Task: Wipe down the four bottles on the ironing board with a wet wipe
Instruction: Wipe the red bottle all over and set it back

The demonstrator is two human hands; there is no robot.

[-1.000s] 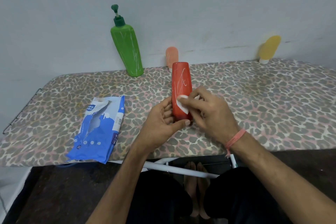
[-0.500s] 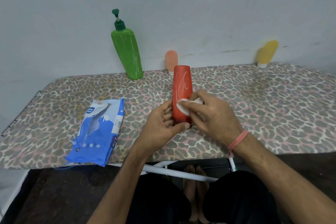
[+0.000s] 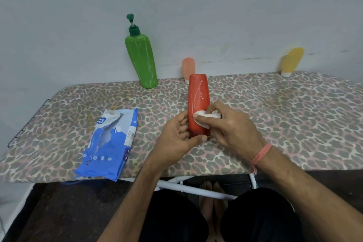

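Fingers of the left hand [image 3: 175, 139] curl round the upright red bottle [image 3: 198, 104] on the ironing board [image 3: 284, 108], evidently bracing it, while the right hand [image 3: 233, 125] pinches the wet wipe [image 3: 202, 119] against its front.

Likely home — ironing board [image 3: 275, 116]

Pale grey-blue wall [image 3: 216, 6] at the far side, scuffed with dark marks low down at right. Dark brown floor [image 3: 59, 212] near. White metal frame tube [image 3: 196, 189] runs under the leopard-print worktop [image 3: 284, 116]. Flat, even light, soft shadows.
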